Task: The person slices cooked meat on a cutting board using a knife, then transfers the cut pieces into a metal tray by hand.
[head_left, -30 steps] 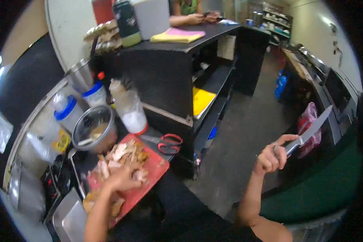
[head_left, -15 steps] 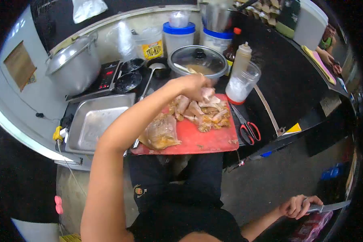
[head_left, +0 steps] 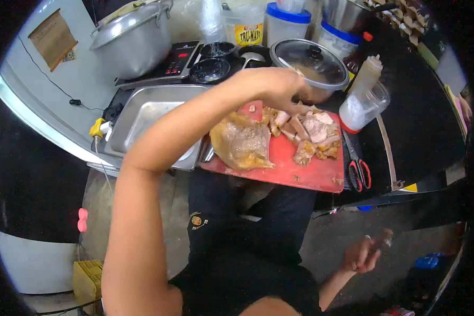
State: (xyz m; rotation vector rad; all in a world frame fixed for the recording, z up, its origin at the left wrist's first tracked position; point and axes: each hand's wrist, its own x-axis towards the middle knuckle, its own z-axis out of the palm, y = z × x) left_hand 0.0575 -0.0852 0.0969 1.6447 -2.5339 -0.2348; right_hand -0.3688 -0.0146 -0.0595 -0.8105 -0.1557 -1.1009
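- Two hands show, and both are bare.
- On the left, the left hand (head_left: 285,88) reaches over the far edge of the red board (head_left: 300,176). Its fingers bend down at the cut meat (head_left: 318,129). Some fingertips are hidden, so I cannot tell if they grip a bit.
- Out past the near edge of the surface (head_left: 378,152), the right hand (head_left: 360,256) hangs in the air, well apart from the board. Its fingers are curled around a knife (head_left: 385,243), which is dark and blurry.
- Cut meat sits in a pile near the board's far right corner.
- One big flat piece of meat (head_left: 242,143) lies by the board's left edge.
- The board is at the surface's near edge.
- Red and black scissors (head_left: 359,174) lie just beside the board's right edge.
- A metal tray (head_left: 134,121) is left of the board.
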